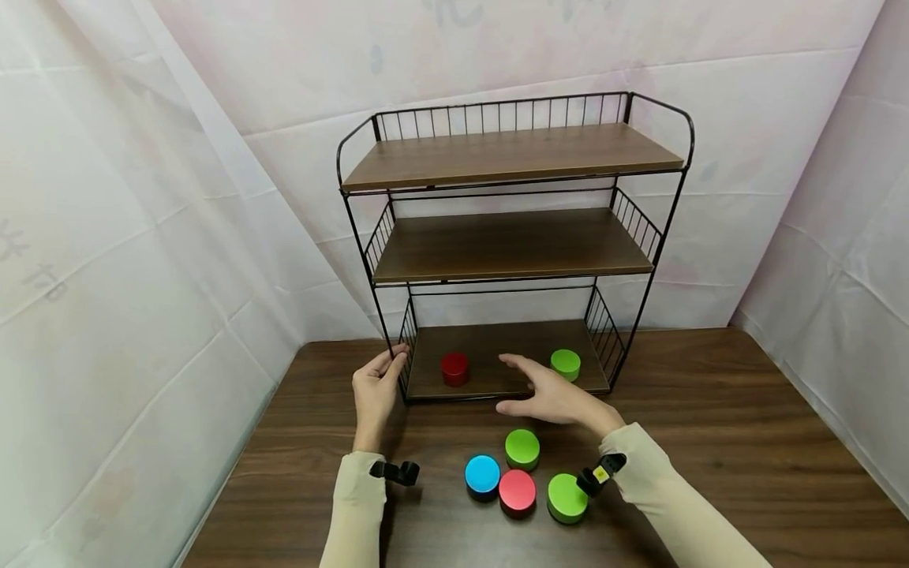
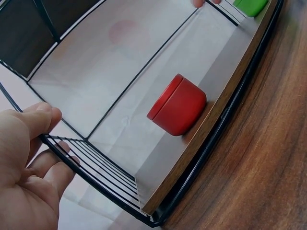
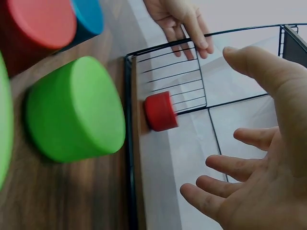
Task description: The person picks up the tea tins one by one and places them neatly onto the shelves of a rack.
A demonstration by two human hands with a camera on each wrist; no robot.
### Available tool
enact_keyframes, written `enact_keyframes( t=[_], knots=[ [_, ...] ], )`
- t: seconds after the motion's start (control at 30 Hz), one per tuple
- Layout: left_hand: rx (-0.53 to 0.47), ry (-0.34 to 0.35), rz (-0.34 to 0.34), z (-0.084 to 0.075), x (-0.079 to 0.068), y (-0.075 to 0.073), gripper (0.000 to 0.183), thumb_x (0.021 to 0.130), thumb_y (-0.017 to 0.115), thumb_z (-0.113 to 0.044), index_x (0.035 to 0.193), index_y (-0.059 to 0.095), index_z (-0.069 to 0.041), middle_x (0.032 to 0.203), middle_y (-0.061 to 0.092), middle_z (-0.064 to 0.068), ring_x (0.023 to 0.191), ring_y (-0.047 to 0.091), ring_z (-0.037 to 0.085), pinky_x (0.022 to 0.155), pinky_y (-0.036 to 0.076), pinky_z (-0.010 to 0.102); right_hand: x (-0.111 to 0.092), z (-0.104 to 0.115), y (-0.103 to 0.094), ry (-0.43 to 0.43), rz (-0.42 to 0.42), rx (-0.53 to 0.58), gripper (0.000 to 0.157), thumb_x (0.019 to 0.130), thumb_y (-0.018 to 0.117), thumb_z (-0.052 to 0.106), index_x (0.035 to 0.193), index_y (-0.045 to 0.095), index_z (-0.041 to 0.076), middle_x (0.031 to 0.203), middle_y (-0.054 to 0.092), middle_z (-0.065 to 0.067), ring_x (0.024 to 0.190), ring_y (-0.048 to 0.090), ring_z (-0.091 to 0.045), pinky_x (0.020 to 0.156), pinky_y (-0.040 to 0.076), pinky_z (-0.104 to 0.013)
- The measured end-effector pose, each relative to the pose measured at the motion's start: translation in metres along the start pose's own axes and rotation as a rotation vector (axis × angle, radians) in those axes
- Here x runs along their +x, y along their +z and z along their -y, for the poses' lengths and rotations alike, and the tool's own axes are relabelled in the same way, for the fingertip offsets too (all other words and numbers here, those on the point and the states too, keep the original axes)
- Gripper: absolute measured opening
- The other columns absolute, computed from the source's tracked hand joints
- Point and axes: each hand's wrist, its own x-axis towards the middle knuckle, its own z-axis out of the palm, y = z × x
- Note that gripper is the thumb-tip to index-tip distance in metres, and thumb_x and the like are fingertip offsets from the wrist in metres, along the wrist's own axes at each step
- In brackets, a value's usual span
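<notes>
My left hand (image 1: 374, 388) pinches the black wire side of a three-tier shelf rack (image 1: 511, 249), low on its left; the left wrist view shows thumb and fingers around the frame. On the bottom shelf a red round tin (image 1: 454, 371) stands at left and a green tin (image 1: 566, 365) at right. Between them, at the shelf's front edge, my right hand (image 1: 557, 396) hovers with fingers spread and nothing held. In the right wrist view its palm (image 3: 268, 191) faces the rack. Nearer me on the table stand a green tin (image 1: 522, 449), a blue tin (image 1: 483, 476), a pinkish-red tin (image 1: 518, 493) and another green tin (image 1: 567, 498).
The rack's middle shelf (image 1: 511, 243) and top shelf (image 1: 511, 154) sit above the hands. Its wire side panel (image 1: 605, 335) rises at the right. A brown wooden table (image 1: 710, 426) carries everything, and pale cloth (image 1: 177, 197) hangs behind and at the sides.
</notes>
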Motion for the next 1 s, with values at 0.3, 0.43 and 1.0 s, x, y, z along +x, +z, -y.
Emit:
enact_keyframes(
  t=[0.3,0.43,1.0],
  knots=[
    [0.011,-0.003,-0.002,-0.002,0.000,0.001,0.017,0.094,0.077,-0.015,0.108,0.081,-0.006,0.108,0.079,0.015,0.097,0.075,0.004,0.086,0.057,0.016,-0.020,-0.011,0.002,0.011,0.070,-0.041,0.092,0.091,0.077,0.048,0.163,0.029,0.015,0.167,0.033,-0.012,0.153,0.033,-0.036,0.119,0.034,-0.062],
    [0.017,-0.002,-0.005,-0.002,0.001,0.001,0.017,0.094,0.077,-0.014,0.108,0.081,-0.005,0.108,0.078,0.016,0.098,0.075,0.007,0.086,0.057,0.015,-0.026,-0.014,0.003,0.008,0.100,-0.066,0.093,0.090,0.078,0.047,0.163,0.029,0.014,0.166,0.033,-0.012,0.152,0.033,-0.034,0.119,0.034,-0.061],
    [0.009,0.000,-0.010,0.000,0.000,0.001,0.018,0.095,0.076,-0.014,0.108,0.080,-0.002,0.108,0.078,0.016,0.098,0.075,0.006,0.086,0.057,0.015,-0.047,-0.031,0.007,-0.041,0.191,-0.016,0.091,0.091,0.080,0.033,0.161,0.029,0.005,0.162,0.038,-0.021,0.148,0.038,-0.043,0.113,0.040,-0.064]
  ],
)
